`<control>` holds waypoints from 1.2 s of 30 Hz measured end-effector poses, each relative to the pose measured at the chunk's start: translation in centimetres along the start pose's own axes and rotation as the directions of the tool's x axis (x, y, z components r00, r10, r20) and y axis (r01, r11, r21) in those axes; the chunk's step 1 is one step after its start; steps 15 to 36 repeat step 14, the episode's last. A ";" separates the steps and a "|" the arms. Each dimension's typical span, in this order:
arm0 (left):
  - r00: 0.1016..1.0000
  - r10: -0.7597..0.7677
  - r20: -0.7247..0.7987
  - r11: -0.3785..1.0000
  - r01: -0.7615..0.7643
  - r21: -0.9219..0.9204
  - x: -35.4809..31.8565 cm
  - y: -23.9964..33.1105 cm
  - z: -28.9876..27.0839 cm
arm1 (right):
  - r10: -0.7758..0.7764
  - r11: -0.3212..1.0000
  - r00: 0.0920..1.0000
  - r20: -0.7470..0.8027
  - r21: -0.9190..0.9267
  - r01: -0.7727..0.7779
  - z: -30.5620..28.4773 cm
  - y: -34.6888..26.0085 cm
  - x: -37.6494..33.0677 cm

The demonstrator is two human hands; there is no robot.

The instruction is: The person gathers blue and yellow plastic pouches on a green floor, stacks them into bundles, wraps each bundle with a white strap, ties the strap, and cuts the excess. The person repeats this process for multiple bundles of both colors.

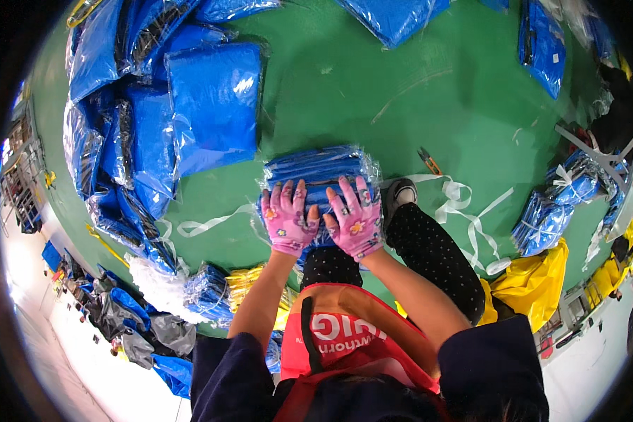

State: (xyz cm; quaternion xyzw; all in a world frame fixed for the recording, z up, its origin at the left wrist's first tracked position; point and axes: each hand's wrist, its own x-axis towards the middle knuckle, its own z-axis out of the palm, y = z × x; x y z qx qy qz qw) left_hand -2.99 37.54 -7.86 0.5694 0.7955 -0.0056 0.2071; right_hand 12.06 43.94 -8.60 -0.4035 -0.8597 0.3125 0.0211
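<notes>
A stack of flat blue packages (pixel 320 163) in clear plastic lies on the green floor in front of me. My left hand (pixel 288 219), in a pink flowered glove, presses on the stack's near left part with its fingers stretched out. Beside it my right hand (pixel 355 216), gloved the same way, rests with spread fingers on the near right part. The two thumbs point toward each other and nearly meet. White ribbon (pixel 214 224) trails out to the left of the stack, and more white ribbon (pixel 457 200) lies loose to the right. Whether it runs under the packages is hidden.
Snips (pixel 429 162) with orange handles lie right of the stack, beyond my shoe (pixel 401 191). A large heap of bagged blue packages (pixel 214 105) fills the far left. Tied blue bundles (pixel 545 218) and yellow sheeting (pixel 534 285) sit at the right. Yellow packages (pixel 260 292) lie near my left forearm.
</notes>
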 end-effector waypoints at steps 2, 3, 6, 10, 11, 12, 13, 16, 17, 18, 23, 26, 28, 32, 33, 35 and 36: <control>1.000 -0.006 0.018 1.000 0.006 -0.004 1.0 -0.7 1.1 | 0.017 1.000 0.999 -0.033 -0.024 -0.018 1.1 0.5 0.9; 0.999 -0.003 0.034 1.000 0.003 -0.015 1.4 -1.2 1.4 | 0.018 0.999 0.999 -0.050 -0.027 -0.020 1.5 0.5 1.3; 1.000 0.002 0.031 0.998 0.000 -0.063 2.9 -2.2 2.7 | 0.018 1.000 0.993 -0.114 -0.013 -0.019 3.4 1.5 2.6; 0.998 -0.022 0.054 0.995 0.027 -0.092 4.3 -3.0 4.2 | 0.033 0.999 0.992 -0.120 -0.026 -0.036 4.9 2.4 3.6; 0.997 -0.026 0.073 0.995 0.033 -0.098 4.4 -3.2 4.3 | 0.032 0.999 0.992 -0.122 -0.024 -0.035 5.3 2.6 3.7; 0.995 -0.029 0.091 0.994 0.039 -0.104 4.6 -3.4 4.4 | 0.032 0.999 0.992 -0.124 -0.022 -0.035 5.8 2.7 3.8; 0.994 -0.032 0.108 0.993 0.044 -0.113 4.8 -3.5 4.5 | 0.030 0.999 0.992 -0.126 -0.024 -0.033 6.0 2.8 4.0; 0.990 -0.034 0.137 0.993 0.048 -0.104 5.1 -3.7 4.7 | 0.022 0.999 0.992 -0.126 -0.035 -0.027 6.2 2.8 4.2; 0.990 -0.034 0.137 0.993 0.048 -0.104 5.1 -3.7 4.7 | 0.022 0.999 0.992 -0.126 -0.035 -0.027 6.2 2.8 4.2; 0.990 -0.034 0.137 0.993 0.048 -0.104 5.1 -3.7 4.7 | 0.022 0.999 0.992 -0.126 -0.035 -0.027 6.2 2.8 4.2; 0.990 -0.034 0.137 0.993 0.048 -0.104 5.1 -3.7 4.7 | 0.022 0.999 0.992 -0.126 -0.035 -0.027 6.2 2.8 4.2; 0.990 -0.034 0.137 0.993 0.048 -0.104 5.1 -3.7 4.7 | 0.022 0.999 0.992 -0.126 -0.035 -0.027 6.2 2.8 4.2; 0.990 -0.034 0.137 0.993 0.048 -0.104 5.1 -3.7 4.7 | 0.022 0.999 0.992 -0.126 -0.035 -0.027 6.2 2.8 4.2; 0.990 -0.034 0.137 0.993 0.048 -0.104 5.1 -3.7 4.7 | 0.022 0.999 0.992 -0.126 -0.035 -0.027 6.2 2.8 4.2; 0.990 -0.034 0.137 0.993 0.048 -0.104 5.1 -3.7 4.7 | 0.022 0.999 0.992 -0.126 -0.035 -0.027 6.2 2.8 4.2; 0.990 -0.034 0.137 0.993 0.048 -0.104 5.1 -3.7 4.7 | 0.022 0.999 0.992 -0.126 -0.035 -0.027 6.2 2.8 4.2; 0.990 -0.034 0.137 0.993 0.048 -0.104 5.1 -3.7 4.7 | 0.022 0.999 0.992 -0.126 -0.035 -0.027 6.2 2.8 4.2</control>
